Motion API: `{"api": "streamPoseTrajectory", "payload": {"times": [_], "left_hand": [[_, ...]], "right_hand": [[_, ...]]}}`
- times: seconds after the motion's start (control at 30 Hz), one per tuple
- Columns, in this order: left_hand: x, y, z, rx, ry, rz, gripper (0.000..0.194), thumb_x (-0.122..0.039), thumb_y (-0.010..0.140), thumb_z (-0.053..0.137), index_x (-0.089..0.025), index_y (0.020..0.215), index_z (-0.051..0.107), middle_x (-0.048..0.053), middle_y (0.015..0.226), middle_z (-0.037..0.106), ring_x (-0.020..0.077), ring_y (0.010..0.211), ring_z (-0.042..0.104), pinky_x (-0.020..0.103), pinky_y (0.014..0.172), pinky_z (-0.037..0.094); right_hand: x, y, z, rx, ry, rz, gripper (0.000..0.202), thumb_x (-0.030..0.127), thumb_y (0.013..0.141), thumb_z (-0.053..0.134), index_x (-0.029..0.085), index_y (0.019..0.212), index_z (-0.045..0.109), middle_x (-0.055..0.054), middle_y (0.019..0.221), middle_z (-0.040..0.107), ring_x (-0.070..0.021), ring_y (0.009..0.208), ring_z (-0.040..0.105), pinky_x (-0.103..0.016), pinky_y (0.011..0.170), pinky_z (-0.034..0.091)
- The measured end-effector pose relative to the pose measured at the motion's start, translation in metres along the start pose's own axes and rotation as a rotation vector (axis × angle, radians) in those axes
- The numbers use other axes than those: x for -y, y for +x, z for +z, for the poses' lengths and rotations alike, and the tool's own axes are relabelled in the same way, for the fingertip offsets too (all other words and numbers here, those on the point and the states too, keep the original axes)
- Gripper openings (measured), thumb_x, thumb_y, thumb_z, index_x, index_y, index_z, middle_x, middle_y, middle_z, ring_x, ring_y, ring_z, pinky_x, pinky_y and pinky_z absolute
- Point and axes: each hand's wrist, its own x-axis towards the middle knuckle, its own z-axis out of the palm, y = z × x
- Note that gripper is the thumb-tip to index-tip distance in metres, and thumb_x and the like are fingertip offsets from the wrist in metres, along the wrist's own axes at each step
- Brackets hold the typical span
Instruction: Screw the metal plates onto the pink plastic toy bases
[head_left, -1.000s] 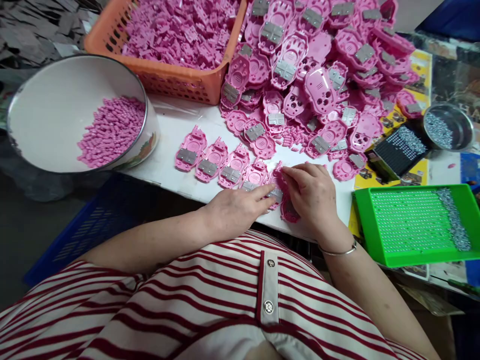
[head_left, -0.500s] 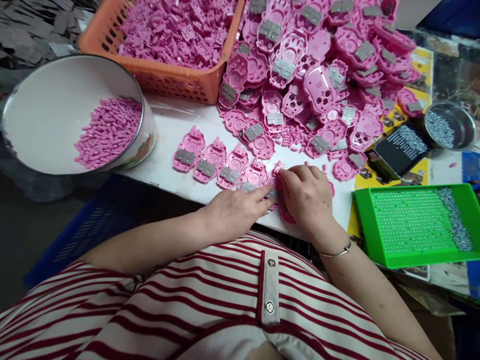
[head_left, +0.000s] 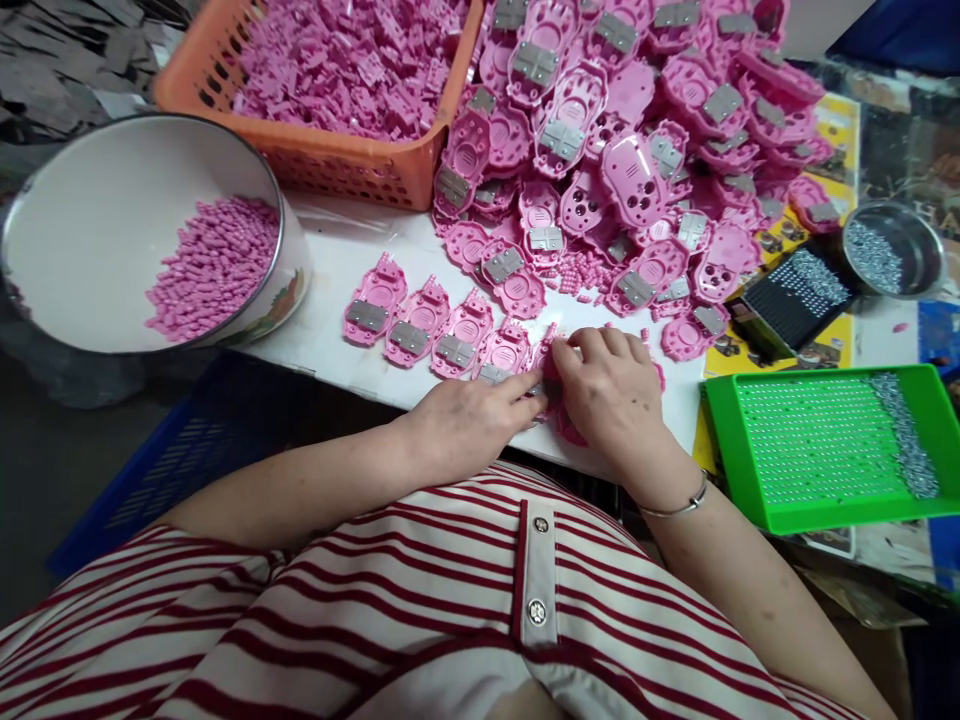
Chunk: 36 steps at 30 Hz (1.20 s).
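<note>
Pink plastic casings (head_left: 463,335), each with a grey metal plate, lie in a slanting row on the white tabletop (head_left: 330,250). At the row's right part, my left hand (head_left: 465,425) rests with fingers stretched over a casing (head_left: 544,347). Over that same casing, my right hand (head_left: 611,395) is closed, its fingers bent down and its thumb towards the left hand. Whatever its fingertips grip is hidden beneath them. More pink casing edges show around the right hand, mostly covered by it.
Small pink pieces fill an orange basket (head_left: 360,165) and part of a white enamel basin (head_left: 82,240). A tall heap of casings (head_left: 634,180) lies at the back. To the right are a green tray (head_left: 825,520), a black tray (head_left: 780,305) and a metal bowl (head_left: 919,250), all holding screws.
My right hand has shifted very slightly and its thumb sits a little differently over the casing. The left hand stays put. The view has moved slightly.
</note>
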Motion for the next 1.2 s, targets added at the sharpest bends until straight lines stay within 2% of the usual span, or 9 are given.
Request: {"api": "streamPoseTrajectory", "payload": {"times": [0.07, 0.23, 0.4, 0.53, 0.73, 0.9, 1.1, 1.2], "left_hand": [[0.000, 0.000, 0.001, -0.013, 0.000, 0.000, 0.036, -0.023, 0.101, 0.048, -0.026, 0.134, 0.061, 0.004, 0.145, 0.057, 0.0189, 0.085, 0.074, 0.030, 0.056, 0.058], [-0.001, -0.001, 0.002, -0.016, -0.007, -0.011, 0.034, -0.026, 0.102, 0.046, -0.025, 0.132, 0.062, 0.005, 0.145, 0.057, 0.0198, 0.091, 0.074, 0.030, 0.061, 0.059], [-0.004, -0.001, 0.001, -0.027, -0.011, -0.031, 0.035, -0.030, 0.103, 0.044, -0.026, 0.133, 0.061, 0.003, 0.144, 0.058, 0.0216, 0.093, 0.075, 0.032, 0.059, 0.059], [-0.007, 0.000, -0.001, -0.009, -0.001, -0.044, 0.035, -0.032, 0.104, 0.042, -0.026, 0.131, 0.062, 0.001, 0.144, 0.058, 0.0226, 0.096, 0.074, 0.034, 0.062, 0.061], [-0.009, -0.001, 0.000, 0.013, 0.021, -0.074, 0.034, -0.031, 0.103, 0.045, -0.027, 0.132, 0.062, 0.002, 0.146, 0.056, 0.0223, 0.100, 0.074, 0.033, 0.067, 0.062], [-0.010, -0.001, 0.002, -0.006, 0.029, -0.074, 0.034, -0.030, 0.101, 0.048, -0.027, 0.132, 0.061, 0.001, 0.145, 0.057, 0.0226, 0.100, 0.074, 0.033, 0.065, 0.062], [-0.010, -0.001, 0.001, -0.024, 0.025, -0.071, 0.033, -0.031, 0.102, 0.046, -0.027, 0.130, 0.063, 0.001, 0.142, 0.060, 0.0227, 0.097, 0.074, 0.033, 0.064, 0.062], [-0.009, 0.000, 0.001, -0.038, 0.017, -0.062, 0.033, -0.033, 0.103, 0.044, -0.027, 0.129, 0.064, 0.001, 0.142, 0.060, 0.0237, 0.096, 0.075, 0.035, 0.062, 0.063]], "right_hand": [[-0.001, 0.001, 0.003, 0.012, 0.001, -0.024, 0.025, 0.019, 0.094, 0.044, 0.015, 0.105, 0.067, -0.014, 0.094, 0.067, -0.0270, 0.089, 0.049, -0.039, 0.075, 0.033], [-0.009, 0.002, 0.012, 0.047, 0.222, 0.056, 0.027, 0.020, 0.095, 0.043, 0.017, 0.105, 0.068, -0.011, 0.099, 0.067, -0.0229, 0.086, 0.051, -0.036, 0.074, 0.035], [-0.010, 0.001, 0.007, 0.060, 0.104, -0.082, 0.026, 0.021, 0.095, 0.043, 0.016, 0.102, 0.068, -0.011, 0.099, 0.067, -0.0255, 0.092, 0.049, -0.039, 0.080, 0.032], [-0.013, 0.000, 0.006, 0.059, 0.158, -0.027, 0.030, 0.023, 0.096, 0.043, 0.018, 0.113, 0.067, -0.010, 0.104, 0.068, -0.0258, 0.094, 0.049, -0.038, 0.079, 0.033], [-0.016, 0.001, 0.015, 0.021, 0.232, -0.012, 0.033, 0.018, 0.095, 0.041, 0.014, 0.109, 0.070, -0.013, 0.102, 0.068, -0.0244, 0.088, 0.047, -0.036, 0.080, 0.035], [-0.016, 0.000, 0.022, -0.045, 0.228, -0.008, 0.034, 0.018, 0.096, 0.040, 0.014, 0.112, 0.070, -0.014, 0.107, 0.067, -0.0247, 0.091, 0.048, -0.036, 0.080, 0.037], [-0.017, 0.004, 0.022, 0.045, 0.218, 0.037, 0.036, 0.021, 0.097, 0.037, 0.016, 0.112, 0.070, -0.013, 0.106, 0.067, -0.0247, 0.089, 0.047, -0.036, 0.077, 0.034], [-0.015, 0.006, 0.017, 0.068, 0.180, 0.029, 0.032, 0.023, 0.097, 0.039, 0.017, 0.106, 0.070, -0.012, 0.104, 0.067, -0.0250, 0.091, 0.047, -0.037, 0.076, 0.031]]}}
